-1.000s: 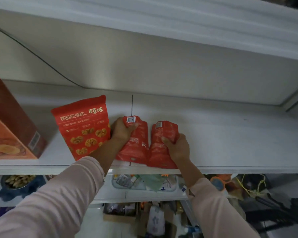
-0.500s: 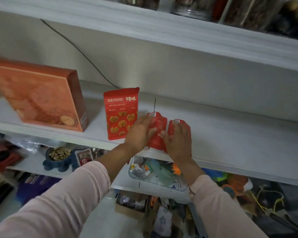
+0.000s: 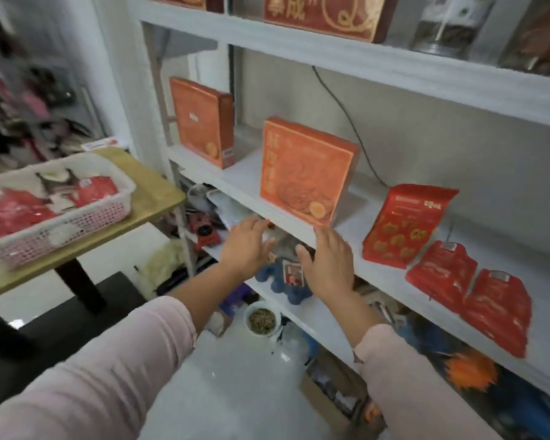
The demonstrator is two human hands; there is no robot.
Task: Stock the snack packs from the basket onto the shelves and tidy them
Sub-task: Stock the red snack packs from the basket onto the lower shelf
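Basket (image 3: 77, 223) holds red snack packs (image 3: 13, 214), seemingly; left hand (image 3: 248, 246) and right hand (image 3: 329, 265) fingers (image 3: 323, 237) released.

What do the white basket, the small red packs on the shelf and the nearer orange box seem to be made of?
The basket looks like moulded white plastic: its wall is a fine lattice. The small red packs seem to be glossy plastic film pouches, creased and catching light. The orange box is probably printed cardboard: flat faces, crisp edges, a fairly matte finish.
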